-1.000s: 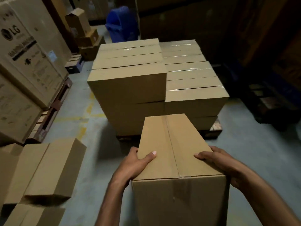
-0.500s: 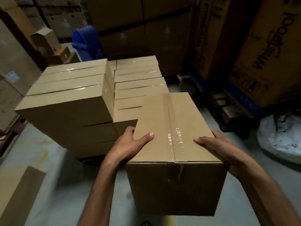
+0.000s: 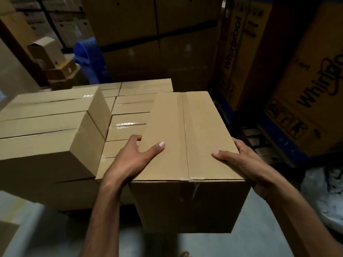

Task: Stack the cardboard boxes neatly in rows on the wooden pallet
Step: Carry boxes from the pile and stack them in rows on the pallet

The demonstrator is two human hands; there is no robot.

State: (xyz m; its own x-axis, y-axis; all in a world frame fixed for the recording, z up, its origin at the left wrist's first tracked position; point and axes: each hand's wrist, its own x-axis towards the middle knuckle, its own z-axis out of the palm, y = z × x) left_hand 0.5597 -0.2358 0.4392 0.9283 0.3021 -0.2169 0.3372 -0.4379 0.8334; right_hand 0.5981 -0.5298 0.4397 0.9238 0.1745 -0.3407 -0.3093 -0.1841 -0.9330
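Left hand [image 3: 134, 160], right hand [image 3: 241, 162] grip clasping taped box [image 3: 185, 145] sides, above lower stack [image 3: 128, 115]

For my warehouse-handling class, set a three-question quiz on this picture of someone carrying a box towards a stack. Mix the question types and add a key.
1. True or false: the left hand and the right hand both grip the carried box.
2. Which row of the stacked boxes stands higher? A) left B) right C) both level
3. Fill in: the brand printed on the large cartons at the right is ____.

Key: 1 true; 2 A; 3 Whirlpool.
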